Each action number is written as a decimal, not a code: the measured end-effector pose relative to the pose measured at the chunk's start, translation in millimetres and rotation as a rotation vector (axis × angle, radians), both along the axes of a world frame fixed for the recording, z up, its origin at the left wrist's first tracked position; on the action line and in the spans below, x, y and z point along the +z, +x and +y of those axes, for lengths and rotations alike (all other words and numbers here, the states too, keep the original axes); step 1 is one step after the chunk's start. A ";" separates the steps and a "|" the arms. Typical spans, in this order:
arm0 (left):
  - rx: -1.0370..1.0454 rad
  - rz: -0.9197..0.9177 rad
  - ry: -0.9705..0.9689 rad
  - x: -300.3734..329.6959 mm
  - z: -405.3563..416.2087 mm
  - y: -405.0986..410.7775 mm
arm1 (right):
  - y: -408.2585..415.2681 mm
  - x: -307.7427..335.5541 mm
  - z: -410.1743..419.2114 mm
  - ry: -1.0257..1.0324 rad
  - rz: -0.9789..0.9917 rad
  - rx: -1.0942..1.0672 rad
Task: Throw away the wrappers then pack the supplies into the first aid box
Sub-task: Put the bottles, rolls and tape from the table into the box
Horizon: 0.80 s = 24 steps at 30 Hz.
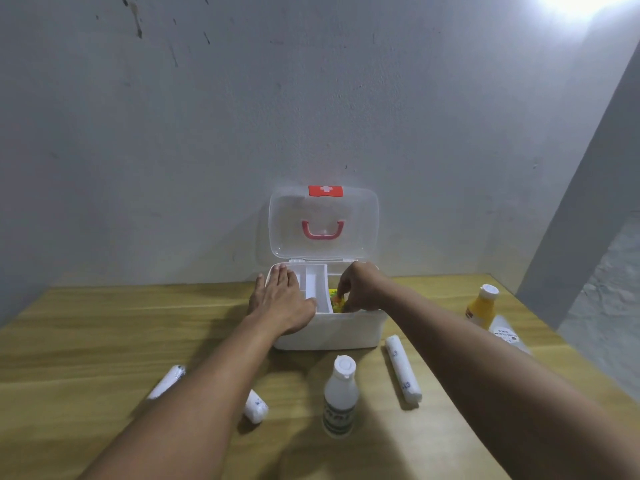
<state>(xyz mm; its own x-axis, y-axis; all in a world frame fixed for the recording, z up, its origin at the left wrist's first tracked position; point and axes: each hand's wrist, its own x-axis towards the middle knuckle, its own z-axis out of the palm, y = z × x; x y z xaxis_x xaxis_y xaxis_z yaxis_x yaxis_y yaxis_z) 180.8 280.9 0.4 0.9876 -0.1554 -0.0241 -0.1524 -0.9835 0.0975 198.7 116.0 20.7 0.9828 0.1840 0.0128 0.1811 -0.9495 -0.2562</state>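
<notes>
My left hand [282, 301] lies flat and open over the left end of the first aid box [332, 329], fingers stretched across its rim, gripping nothing. My right hand [362, 289] dips into the box's right side, its grip pinched around a small yellow-and-orange packet [336, 302] just under my fingertips; how much of it lies inside I cannot tell. Between my two hands sits the box's white divider tray [317, 289]. Beyond both hands the clear lid [323, 223] stands upright against the wall, red handle and red cross tab showing.

The rest waits on the wooden counter [86, 323]. Nearer me than my right hand, a wrapped bandage roll [403, 368] lies just beside the box's front corner. A white bottle [341, 398] stands between my forearms. Under my left forearm lie two more rolls, one [167, 382] to its left, one [255, 407] to its right. Well right of my right hand stand a yellow bottle [482, 306] and a clear packet [507, 334].
</notes>
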 end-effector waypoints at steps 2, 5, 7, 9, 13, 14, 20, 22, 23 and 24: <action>-0.002 0.007 0.005 1.2 0.2 0.4 | -5.9 6.8 -4.3 0.052 -0.028 -0.008; 0.001 0.004 0.012 4.8 0.7 0.2 | -17.9 28.0 -20.5 0.138 -0.124 -0.036; 0.000 -0.020 0.011 7.5 0.9 0.3 | -24.8 42.9 -40.8 0.147 -0.213 -0.069; -0.011 -0.057 -0.001 11.1 0.1 0.1 | -31.9 53.9 -67.5 0.103 -0.271 -0.136; -0.050 -0.115 -0.055 16.9 -4.4 4.3 | -48.2 59.7 -120.8 -0.066 -0.234 -0.270; -0.055 -0.119 -0.060 16.2 -6.1 6.5 | -53.0 58.7 -131.0 -0.105 -0.216 -0.302; -0.039 -0.082 -0.032 -0.5 -9.5 14.1 | -70.0 41.9 -149.0 -0.181 -0.215 -0.337; -0.031 -0.074 -0.033 -1.7 -9.8 15.2 | -71.7 31.8 -142.6 -0.159 -0.246 -0.293; -0.030 -0.069 -0.029 -2.0 -9.7 15.6 | -73.3 26.4 -138.0 -0.146 -0.242 -0.273; -0.029 -0.062 -0.022 -2.0 -10.0 15.7 | -75.0 21.6 -134.1 -0.146 -0.232 -0.257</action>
<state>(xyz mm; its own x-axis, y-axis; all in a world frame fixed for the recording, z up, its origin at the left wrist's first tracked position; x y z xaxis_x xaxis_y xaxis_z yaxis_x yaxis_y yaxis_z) 196.5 270.9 -1.6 0.9822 -0.1833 0.0411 -0.1868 -0.9763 0.1089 123.6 -18.0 42.4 0.9713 -0.0520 0.2320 -0.0307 -0.9951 -0.0944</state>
